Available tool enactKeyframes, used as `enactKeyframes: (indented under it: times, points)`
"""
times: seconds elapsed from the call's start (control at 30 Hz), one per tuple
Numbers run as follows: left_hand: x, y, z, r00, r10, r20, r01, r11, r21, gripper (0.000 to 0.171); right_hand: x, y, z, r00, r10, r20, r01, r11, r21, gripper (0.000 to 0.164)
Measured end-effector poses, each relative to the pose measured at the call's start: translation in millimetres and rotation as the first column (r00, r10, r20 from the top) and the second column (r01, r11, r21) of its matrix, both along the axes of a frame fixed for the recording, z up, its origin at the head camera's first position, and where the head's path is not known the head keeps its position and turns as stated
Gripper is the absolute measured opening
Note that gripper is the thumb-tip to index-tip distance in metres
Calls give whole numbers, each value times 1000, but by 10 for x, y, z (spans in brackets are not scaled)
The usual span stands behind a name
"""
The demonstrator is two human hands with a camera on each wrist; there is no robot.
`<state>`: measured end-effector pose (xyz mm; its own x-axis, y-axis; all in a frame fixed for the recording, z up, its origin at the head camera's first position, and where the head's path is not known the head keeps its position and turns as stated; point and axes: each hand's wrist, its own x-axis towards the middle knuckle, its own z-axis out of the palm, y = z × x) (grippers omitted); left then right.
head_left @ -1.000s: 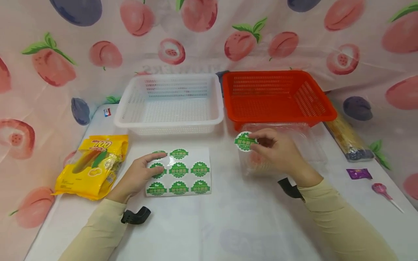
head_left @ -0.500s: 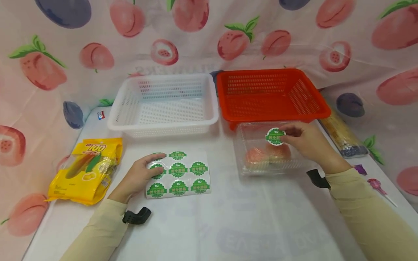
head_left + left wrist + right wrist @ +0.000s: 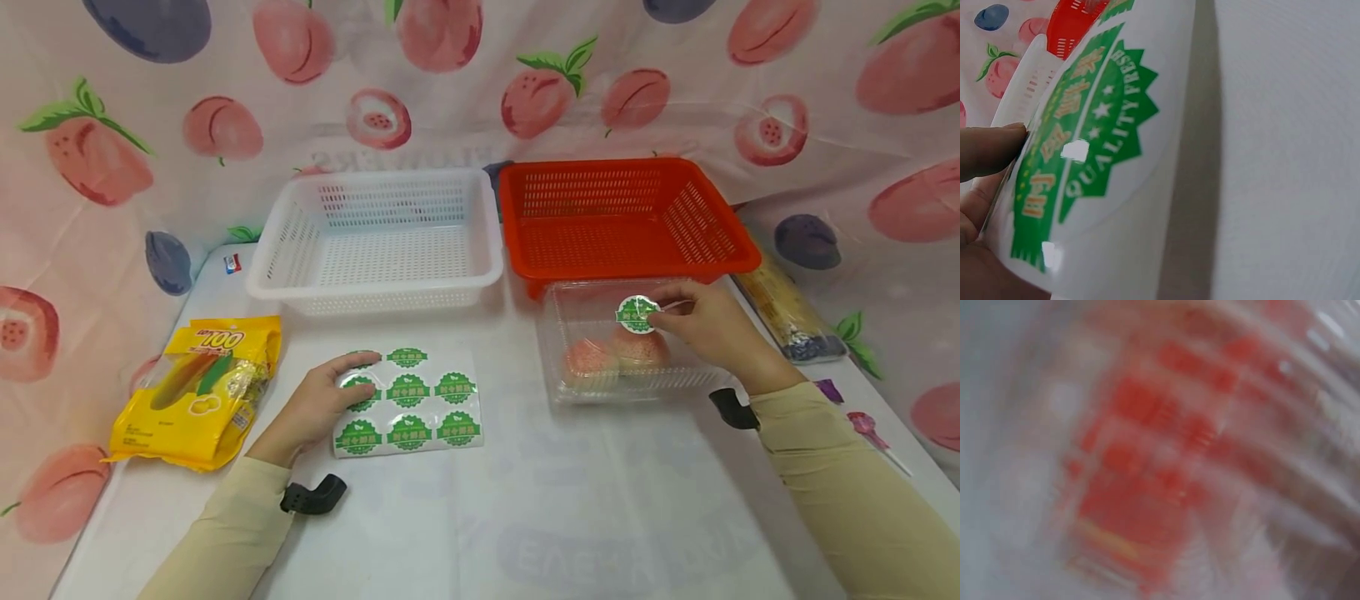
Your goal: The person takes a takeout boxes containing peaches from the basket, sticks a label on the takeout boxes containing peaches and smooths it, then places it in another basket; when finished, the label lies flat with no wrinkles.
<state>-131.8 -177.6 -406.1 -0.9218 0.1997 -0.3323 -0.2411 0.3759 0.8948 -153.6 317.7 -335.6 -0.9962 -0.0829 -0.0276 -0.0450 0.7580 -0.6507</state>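
Note:
My right hand [image 3: 712, 325] pinches a round green-and-white sticker [image 3: 637, 315] between thumb and fingers. The sticker overlaps the lid of a clear plastic box [image 3: 585, 304] in the head view. Two peaches [image 3: 590, 361] show through that box. At the left, my left hand [image 3: 318, 404] grips the left edge of a sticker sheet [image 3: 407, 425] that bears several more such stickers. The left wrist view shows the thumb [image 3: 991, 150] at the bowed sheet's edge, with other fingers below it. The right wrist view is blurred, with red and clear plastic in it.
Behind stand a white basket [image 3: 375, 292] and a red basket [image 3: 630, 271]. A yellow snack bag [image 3: 187, 400] lies at the left, with a small wrapped candy [image 3: 232, 264] beyond it. To the right are a long plastic-wrapped pack [image 3: 791, 312], a purple wrapper [image 3: 828, 390] and a lollipop [image 3: 864, 425].
My right hand has moved right with the sticker, from the box's left side to over its lid. The left hand has kept its grip on the sheet.

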Motion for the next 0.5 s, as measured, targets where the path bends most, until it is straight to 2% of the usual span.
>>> enactKeyframes:
  times: [0.23, 0.37, 0.5]
  points:
    - [-10, 5, -4, 1000, -9, -6, 9, 1000, 7, 51, -9, 21, -43, 996, 33, -82, -32, 999, 9, 35]
    - [-8, 19, 1, 1000, -13, -4, 13, 1000, 14, 51, -10, 10, -51, 995, 47, -83, -47, 999, -3, 32]
    - [-7, 27, 7, 1000, -18, -2, 18, 1000, 8, 51, -7, -11, -45, 997, 47, -69, -45, 999, 27, 30]
